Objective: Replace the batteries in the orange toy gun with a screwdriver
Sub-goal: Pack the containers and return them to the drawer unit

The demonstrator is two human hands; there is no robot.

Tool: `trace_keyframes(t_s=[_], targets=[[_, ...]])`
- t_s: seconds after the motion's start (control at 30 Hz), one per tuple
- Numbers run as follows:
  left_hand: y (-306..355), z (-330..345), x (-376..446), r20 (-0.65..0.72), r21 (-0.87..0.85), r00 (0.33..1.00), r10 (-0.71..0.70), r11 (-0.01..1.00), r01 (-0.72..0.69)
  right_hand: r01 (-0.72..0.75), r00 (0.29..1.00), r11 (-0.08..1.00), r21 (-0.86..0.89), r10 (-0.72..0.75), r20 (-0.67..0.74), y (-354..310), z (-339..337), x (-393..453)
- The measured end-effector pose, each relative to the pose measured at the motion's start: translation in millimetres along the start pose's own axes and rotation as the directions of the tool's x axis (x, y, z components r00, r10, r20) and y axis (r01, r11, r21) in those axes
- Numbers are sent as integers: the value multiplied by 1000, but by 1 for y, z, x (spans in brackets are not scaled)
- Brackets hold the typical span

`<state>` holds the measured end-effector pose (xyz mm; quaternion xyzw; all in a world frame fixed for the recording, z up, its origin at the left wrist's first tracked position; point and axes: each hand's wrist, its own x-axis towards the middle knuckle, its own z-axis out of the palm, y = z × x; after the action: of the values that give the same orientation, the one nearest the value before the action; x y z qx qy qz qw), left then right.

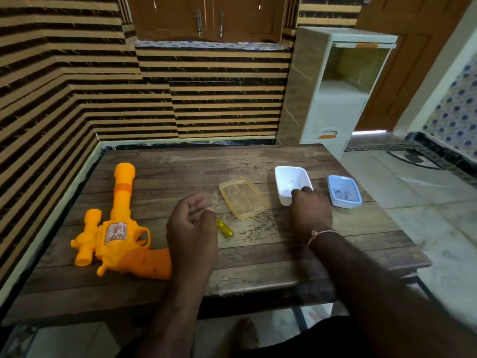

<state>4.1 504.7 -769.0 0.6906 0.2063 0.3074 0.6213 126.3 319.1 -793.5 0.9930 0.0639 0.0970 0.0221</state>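
The orange toy gun (121, 236) lies flat on the left of the wooden table (258, 267), barrel pointing away and grip toward me. A yellow-handled screwdriver (225, 227) lies on the table just right of my left hand (192, 228), its shaft hidden behind that hand. My left hand hovers between gun and screwdriver, its fingers loosely curled with nothing visible in them. My right hand (311, 210) is at the near end of the white container (284, 177), fingers bent over its near rim.
A clear yellowish tray (242, 197) sits mid-table. A light blue container (344, 191) with small dark items stands right of the white one. A striped wall runs along the table's left and far sides. A white plastic cabinet (333, 99) stands behind, right.
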Motion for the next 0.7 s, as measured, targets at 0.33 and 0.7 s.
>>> trace_keyframes(t_s=[0.33, 0.7], targets=[[-7, 13, -14, 255, -427, 891, -375, 783, 452, 550, 832, 777, 306, -480, -278, -58, -48, -71], [-18, -24, -4, 507, -740, 784, -357, 286, 609, 393, 918, 302, 868, -180, -353, -75, -59, -66]])
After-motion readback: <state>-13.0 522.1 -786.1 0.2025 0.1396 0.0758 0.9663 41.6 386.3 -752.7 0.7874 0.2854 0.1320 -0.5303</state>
